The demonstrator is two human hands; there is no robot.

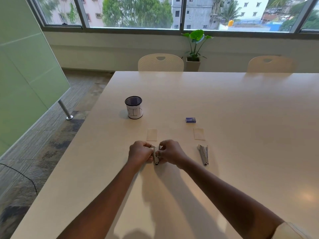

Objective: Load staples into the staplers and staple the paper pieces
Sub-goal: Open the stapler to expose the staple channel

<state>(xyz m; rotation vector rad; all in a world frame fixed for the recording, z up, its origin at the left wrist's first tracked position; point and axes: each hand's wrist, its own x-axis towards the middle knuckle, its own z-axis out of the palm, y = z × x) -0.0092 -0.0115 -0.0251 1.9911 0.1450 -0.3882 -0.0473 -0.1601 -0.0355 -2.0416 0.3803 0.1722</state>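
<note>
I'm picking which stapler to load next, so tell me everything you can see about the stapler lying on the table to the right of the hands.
The free stapler is small and silvery, metal by its look, with a dark tip at its near end. It lies flat on the white table, lengthwise toward the person, its two arms splayed apart at the far end, so it looks open. Nothing touches it: the right hand is apart to its left, a paper piece lies just beyond it, and the blue staple box farther back. Staples inside cannot be made out.
</note>
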